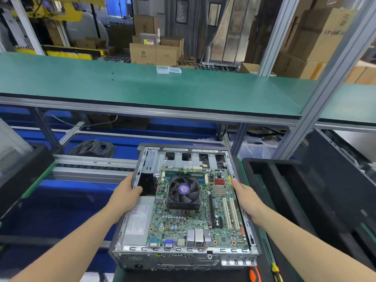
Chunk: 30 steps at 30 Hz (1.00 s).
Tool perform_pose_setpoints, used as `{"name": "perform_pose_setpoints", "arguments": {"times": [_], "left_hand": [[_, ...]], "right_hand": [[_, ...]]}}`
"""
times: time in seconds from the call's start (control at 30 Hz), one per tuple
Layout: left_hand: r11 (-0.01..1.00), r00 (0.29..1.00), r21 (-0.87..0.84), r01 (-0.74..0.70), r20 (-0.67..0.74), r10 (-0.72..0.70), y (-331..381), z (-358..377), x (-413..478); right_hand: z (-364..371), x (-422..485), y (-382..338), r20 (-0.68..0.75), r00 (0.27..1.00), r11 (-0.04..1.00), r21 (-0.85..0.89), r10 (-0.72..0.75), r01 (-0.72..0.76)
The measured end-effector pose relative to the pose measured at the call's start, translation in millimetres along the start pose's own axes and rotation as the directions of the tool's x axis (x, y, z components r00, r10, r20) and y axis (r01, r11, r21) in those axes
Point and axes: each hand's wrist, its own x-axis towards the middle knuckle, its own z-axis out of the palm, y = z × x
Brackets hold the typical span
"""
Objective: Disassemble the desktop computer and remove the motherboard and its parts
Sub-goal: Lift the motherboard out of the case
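Here, grips the open computer case (183,259) by its left wall with left hand (127,192), thumb curled inside, clasps right wall with right hand (247,197), below green shelf (183,92), with motherboard (183,226) seated inside

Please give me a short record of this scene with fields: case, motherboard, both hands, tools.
case: desktop case, cover off
motherboard: motherboard inside, cooler fan mounted on it
left hand: left hand grips the case's left wall
right hand: right hand holds the case's right wall
tools: orange handle and yellow handle, near right
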Motion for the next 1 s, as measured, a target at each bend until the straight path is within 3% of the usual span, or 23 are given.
{"name": "perform_pose_setpoints", "arguments": {"times": [0.37,0.87,0.93,1.0], "left_hand": [[0.997,0.997,0.019,-0.071,0.030,0.071,61.7,29.7,93.6],[0.997,0.998,0.063,-0.053,-0.018,0.054,71.1,47.9,152.5],[0.996,0.999,0.081,-0.035,-0.007,0.036,72.8,48.0,149.1],[0.993,0.998,0.104,-0.051,-0.040,0.055,75.2,47.5,142.3]], "right_hand": [[-29.9,78.1,-37.3,-0.120,0.989,0.995,-0.066,-0.086,0.078],[-38.7,138.0,-53.4,-0.142,0.986,0.996,-0.030,-0.083,0.079],[-37.9,135.0,-52.9,-0.186,0.977,0.993,-0.078,-0.107,0.093],[-36.3,126.8,-55.4,-0.303,0.926,0.961,-0.226,-0.227,0.162]]}}
